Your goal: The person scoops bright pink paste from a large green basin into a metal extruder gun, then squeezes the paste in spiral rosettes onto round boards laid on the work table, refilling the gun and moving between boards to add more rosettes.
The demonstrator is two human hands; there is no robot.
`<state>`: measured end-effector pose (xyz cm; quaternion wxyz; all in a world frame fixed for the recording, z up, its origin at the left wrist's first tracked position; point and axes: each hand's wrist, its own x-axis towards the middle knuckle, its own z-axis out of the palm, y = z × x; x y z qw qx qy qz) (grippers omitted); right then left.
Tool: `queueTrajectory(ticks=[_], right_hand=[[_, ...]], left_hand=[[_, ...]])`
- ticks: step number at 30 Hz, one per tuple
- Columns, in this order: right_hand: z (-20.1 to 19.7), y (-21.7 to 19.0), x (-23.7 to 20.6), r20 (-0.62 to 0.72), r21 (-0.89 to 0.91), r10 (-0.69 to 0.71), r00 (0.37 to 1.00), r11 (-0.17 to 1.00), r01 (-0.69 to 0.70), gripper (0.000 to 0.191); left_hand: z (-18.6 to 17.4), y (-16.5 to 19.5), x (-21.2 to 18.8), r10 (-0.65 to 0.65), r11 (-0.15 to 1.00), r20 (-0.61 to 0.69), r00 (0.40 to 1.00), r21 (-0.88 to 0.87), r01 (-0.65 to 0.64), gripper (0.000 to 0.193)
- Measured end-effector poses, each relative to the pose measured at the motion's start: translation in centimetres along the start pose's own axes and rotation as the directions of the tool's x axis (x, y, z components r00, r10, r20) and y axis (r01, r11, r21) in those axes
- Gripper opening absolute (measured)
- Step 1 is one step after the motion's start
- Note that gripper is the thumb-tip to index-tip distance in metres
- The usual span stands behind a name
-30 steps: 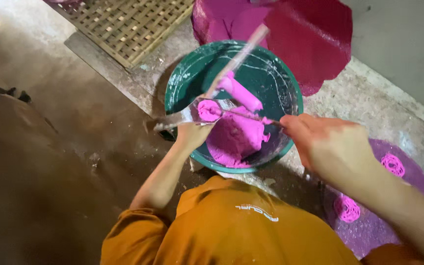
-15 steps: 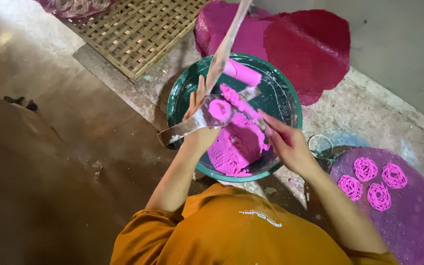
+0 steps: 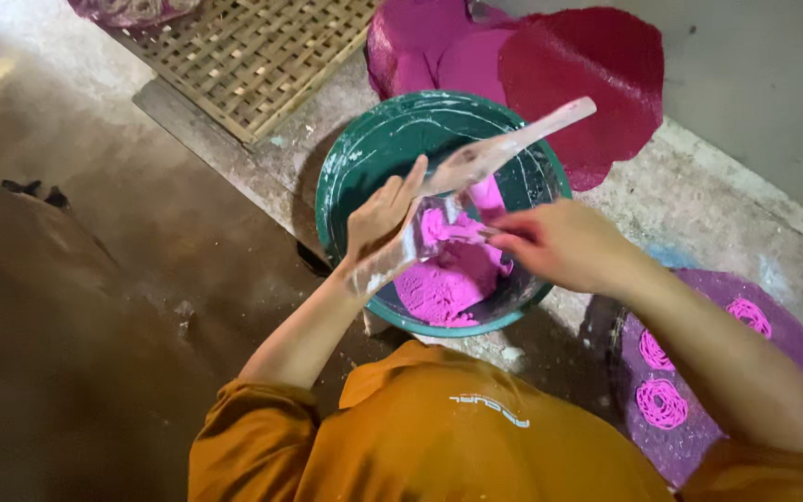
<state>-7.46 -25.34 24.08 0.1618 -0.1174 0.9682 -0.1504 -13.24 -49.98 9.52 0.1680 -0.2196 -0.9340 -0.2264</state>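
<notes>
A green basin (image 3: 374, 149) on the floor holds a mound of pink dough (image 3: 443, 284). Over it my left hand (image 3: 378, 218) grips a pale long-handled press tool (image 3: 494, 153) whose cup is packed with pink dough. My right hand (image 3: 559, 246) is beside the cup, its fingertips pinched on the pink dough at the cup's opening. My orange-clad knee fills the bottom of the view.
A woven bamboo mat (image 3: 253, 46) lies beyond the basin at the upper left. Pink and red round sheets (image 3: 587, 74) lie behind the basin. At the right a purple round sheet (image 3: 717, 372) carries pink dough spirals (image 3: 662, 404). The floor is bare concrete.
The press tool's handle has swung from pointing up to slanting right. My right hand moved in from the right to the cup, and a dough log is no longer in view.
</notes>
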Motion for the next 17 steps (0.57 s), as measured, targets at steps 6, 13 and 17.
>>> queueTrajectory(ticks=[6,13,17], right_hand=[[1.7,-6.3,-0.1,-0.137,-0.653,-0.542,0.829,0.678,0.336,0.017],[1.9,-3.0,-2.7,-0.192,-0.533,-0.224,0.955,0.841,0.091,0.014],[3.2,-2.3,0.4,-0.395,-0.276,-0.572,0.719,0.82,0.501,0.054]], left_hand=[[-0.6,-1.3,-1.4,0.193,0.874,0.122,0.974,-0.473,-0.114,0.058],[-3.5,-10.7,-0.6,-0.393,0.856,-0.025,0.919,-0.376,0.356,0.034],[-3.0,-6.1,-4.3,-0.677,0.248,0.227,0.7,-0.825,0.507,0.029]])
